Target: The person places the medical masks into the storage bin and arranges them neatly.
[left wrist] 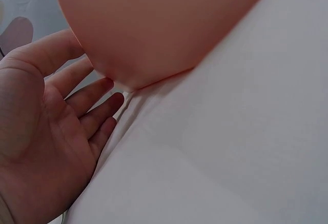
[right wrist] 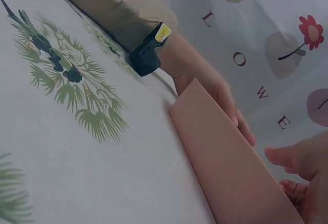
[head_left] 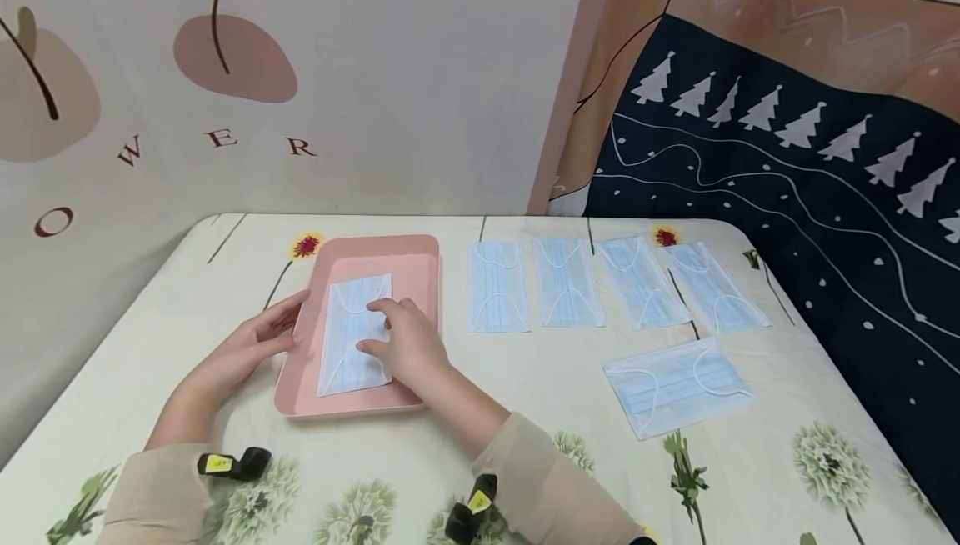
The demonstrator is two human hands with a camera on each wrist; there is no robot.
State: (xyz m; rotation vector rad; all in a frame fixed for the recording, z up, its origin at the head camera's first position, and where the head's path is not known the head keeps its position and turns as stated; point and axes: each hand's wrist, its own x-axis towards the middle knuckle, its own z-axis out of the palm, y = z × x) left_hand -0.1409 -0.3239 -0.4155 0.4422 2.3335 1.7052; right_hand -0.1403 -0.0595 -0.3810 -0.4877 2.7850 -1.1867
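A pink tray (head_left: 300,387) lies on the left part of the table. Inside it rests one light-blue disposable face mask (head_left: 348,362), lengthwise, with white ear loops on top. My left hand (head_left: 243,352) touches the tray's left side with loosely extended fingers; the left wrist view shows its palm and fingers (left wrist: 89,98) beside the tray wall (left wrist: 154,29). Over the mask is my right hand (head_left: 411,349), thumb and index finger spread apart, with nothing seen pinched between them. In the right wrist view, the right hand (right wrist: 307,165) appears above the tray's rim.
Several more blue masks stand right of the tray: a row along the back, including one mask (head_left: 498,295) nearest the tray, and another mask (head_left: 675,391) lying sideways in front. A flower-print cloth (head_left: 525,395) covers the table. Printed curtains (head_left: 420,95) hang behind.
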